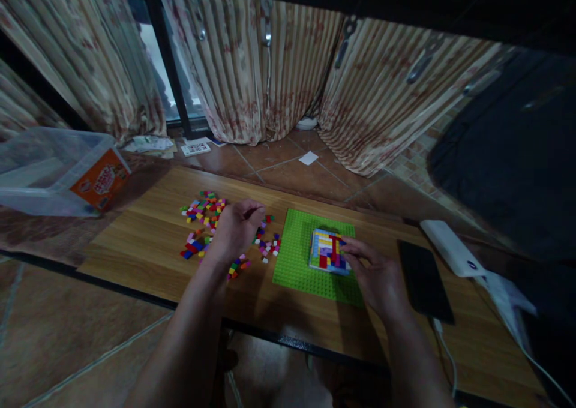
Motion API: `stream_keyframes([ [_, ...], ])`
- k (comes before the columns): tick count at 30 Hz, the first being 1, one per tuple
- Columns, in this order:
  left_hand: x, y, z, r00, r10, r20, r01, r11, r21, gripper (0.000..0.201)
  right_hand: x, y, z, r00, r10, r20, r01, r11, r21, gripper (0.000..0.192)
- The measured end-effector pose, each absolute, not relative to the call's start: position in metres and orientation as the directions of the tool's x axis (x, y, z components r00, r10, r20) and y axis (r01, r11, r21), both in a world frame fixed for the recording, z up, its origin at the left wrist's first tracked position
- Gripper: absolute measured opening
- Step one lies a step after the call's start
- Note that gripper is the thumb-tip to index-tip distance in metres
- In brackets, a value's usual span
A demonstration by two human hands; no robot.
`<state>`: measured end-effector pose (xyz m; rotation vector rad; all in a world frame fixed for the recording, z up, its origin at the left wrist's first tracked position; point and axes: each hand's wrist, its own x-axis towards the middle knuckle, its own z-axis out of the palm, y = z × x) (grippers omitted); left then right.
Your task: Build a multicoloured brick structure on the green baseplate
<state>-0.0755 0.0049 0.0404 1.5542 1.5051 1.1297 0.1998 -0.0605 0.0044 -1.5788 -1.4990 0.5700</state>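
The left hand [234,228] hung over the scattered loose bricks [204,216] on the wooden table [144,240], its fingers [252,211] curled inward with the tips pinched together; whether a brick sat between them could not be told in the dim light. More small bricks lay on both sides of that hand, a cluster at about 10 o'clock from it and a thinner scatter [269,245] at 3 o'clock, between the hand and the green baseplate [297,258]. The right hand [378,276] rested on the baseplate's near right corner, fingers [355,249] extended and touching the right edge of the multicoloured brick block [327,251], without closing around it. That block stood on the baseplate, toward its right half, flat and square, with red, yellow, blue and white studs on top. Just at 3 o'clock of the right hand a dark phone [425,279] lay flat on the table, a cable running from its near end over the table's edge. Further toward 2 o'clock lay a white power bank [452,247]. At 9 o'clock of the table, on the tiled floor, a clear plastic bin [49,168] with an orange label lay tilted on its side. Striped curtains [279,66] hung across the back at 12 o'clock, with papers [195,148] on the floor below them
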Motion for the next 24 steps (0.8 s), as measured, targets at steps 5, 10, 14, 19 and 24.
stream_keyframes([
  [5,-0.077,0.006,0.038,-0.034,0.991,0.128,0.401,-0.104,0.910,0.024,0.197,-0.061,0.005,0.200,0.956,0.216,0.515,0.085,-0.853,0.022],
  [10,-0.077,0.006,0.037,-0.047,0.991,0.128,0.403,-0.098,0.910,0.024,0.198,-0.058,-0.001,0.247,0.943,0.222,0.461,0.087,-0.883,0.020],
  [14,-0.077,0.006,0.038,-0.062,0.989,0.132,0.396,-0.097,0.913,0.023,0.198,-0.054,-0.007,0.307,0.939,0.154,0.319,0.051,-0.946,0.024],
  [19,-0.078,0.006,0.036,-0.062,0.989,0.131,0.395,-0.096,0.913,0.022,0.194,-0.053,-0.009,0.340,0.940,-0.014,0.066,-0.039,-0.997,0.038],
  [24,-0.082,0.009,0.030,-0.053,0.985,0.162,0.369,-0.132,0.920,0.020,0.197,-0.049,-0.014,0.458,0.889,-0.006,-0.076,0.033,-0.997,0.037],
])
